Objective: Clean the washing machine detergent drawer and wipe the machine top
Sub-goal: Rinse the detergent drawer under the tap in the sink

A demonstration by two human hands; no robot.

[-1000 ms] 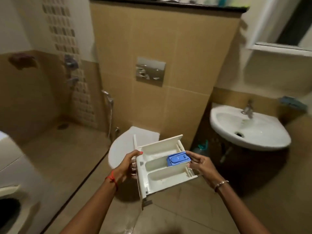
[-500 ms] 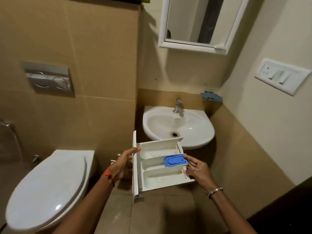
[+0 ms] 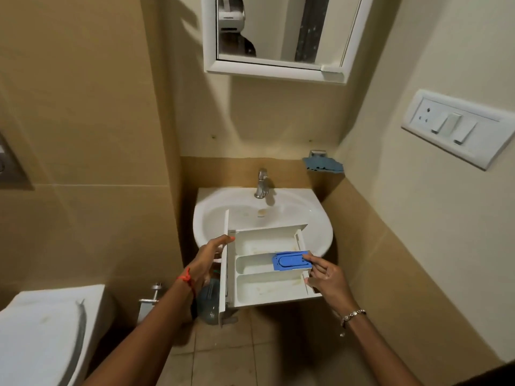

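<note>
Fingers (image 3: 223, 240) of left hand (image 3: 207, 263) and right hand (image 3: 326, 280) tight around opposite ends of detergent drawer (image 3: 264, 288)

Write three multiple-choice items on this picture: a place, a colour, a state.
1. Where is the detergent drawer? A) in front of the washbasin B) on the toilet lid C) inside the washing machine
2. What colour is the insert in its middle compartment? A) red B) blue C) green
3. How is the drawer held? A) by one hand alone B) set down in the washbasin C) by the left hand and right hand
Answers: 1 A, it overlaps the washbasin's front rim; 2 B, blue against white plastic; 3 C, a hand grips each end.
</note>
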